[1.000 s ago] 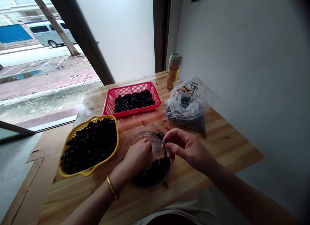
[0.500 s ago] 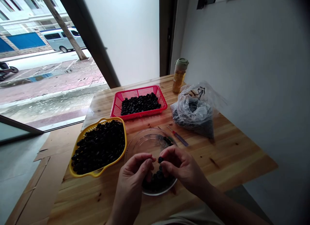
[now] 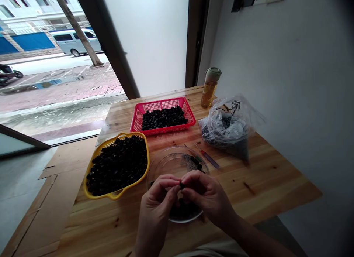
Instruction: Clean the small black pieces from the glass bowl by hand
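Note:
Over a clear round tray point(image 3: 160, 160), my left hand point(image 3: 159, 201) and my right hand point(image 3: 207, 196) meet fingertip to fingertip. Between them is a small black round piece point(image 3: 181, 185), pinched by the right fingers. The left thumb and forefinger are pressed together at its side; whether they grip it or something tiny is too small to tell. Inside the tray lie more black pieces point(image 3: 184, 211) below the hands, and thin metallic pins point(image 3: 188, 161) at the back right. The hands hide the middle of the tray.
A yellow basket point(image 3: 148, 159) of black pieces stands left, a red basket point(image 3: 166, 130) with similar pieces behind. A screwdriver point(image 3: 210, 159) lies right of the tray. Farther back are a plastic bag point(image 3: 229, 127) and a bottle point(image 3: 209, 91) on the wooden table point(image 3: 265, 175).
My left fingertips have come together with the right ones at the black piece; a gap was between them before. The whole view has shifted slightly.

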`<state>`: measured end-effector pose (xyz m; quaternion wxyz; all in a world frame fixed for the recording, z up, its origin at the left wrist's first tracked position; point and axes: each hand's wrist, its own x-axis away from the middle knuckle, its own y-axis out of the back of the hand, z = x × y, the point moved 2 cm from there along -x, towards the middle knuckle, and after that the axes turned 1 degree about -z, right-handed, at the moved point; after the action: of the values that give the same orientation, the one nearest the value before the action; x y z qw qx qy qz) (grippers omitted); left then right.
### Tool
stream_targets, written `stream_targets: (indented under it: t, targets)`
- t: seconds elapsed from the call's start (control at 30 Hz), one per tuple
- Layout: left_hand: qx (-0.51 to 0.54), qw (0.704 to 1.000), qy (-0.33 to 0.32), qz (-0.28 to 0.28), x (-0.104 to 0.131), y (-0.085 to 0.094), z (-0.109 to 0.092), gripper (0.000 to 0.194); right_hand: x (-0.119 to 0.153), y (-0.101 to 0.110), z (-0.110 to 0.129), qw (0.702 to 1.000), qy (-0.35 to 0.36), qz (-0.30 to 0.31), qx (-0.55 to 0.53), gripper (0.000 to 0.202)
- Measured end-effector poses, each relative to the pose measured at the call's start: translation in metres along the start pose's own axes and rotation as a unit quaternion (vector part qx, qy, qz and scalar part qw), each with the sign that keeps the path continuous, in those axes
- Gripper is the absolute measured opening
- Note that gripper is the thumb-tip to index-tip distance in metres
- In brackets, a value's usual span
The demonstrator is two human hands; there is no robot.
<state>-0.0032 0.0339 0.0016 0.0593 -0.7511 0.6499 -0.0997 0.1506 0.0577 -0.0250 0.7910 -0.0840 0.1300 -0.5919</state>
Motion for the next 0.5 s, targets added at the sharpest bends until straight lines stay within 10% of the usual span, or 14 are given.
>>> stream_targets:
  t: [0.5]
  targets:
    - [-0.094,0.991,-0.093,-0.003,0.014,0.008,0.003,0.008,0.008,-0.006,-0.001,0.992,-0.052,-0.032,-0.110,0.018]
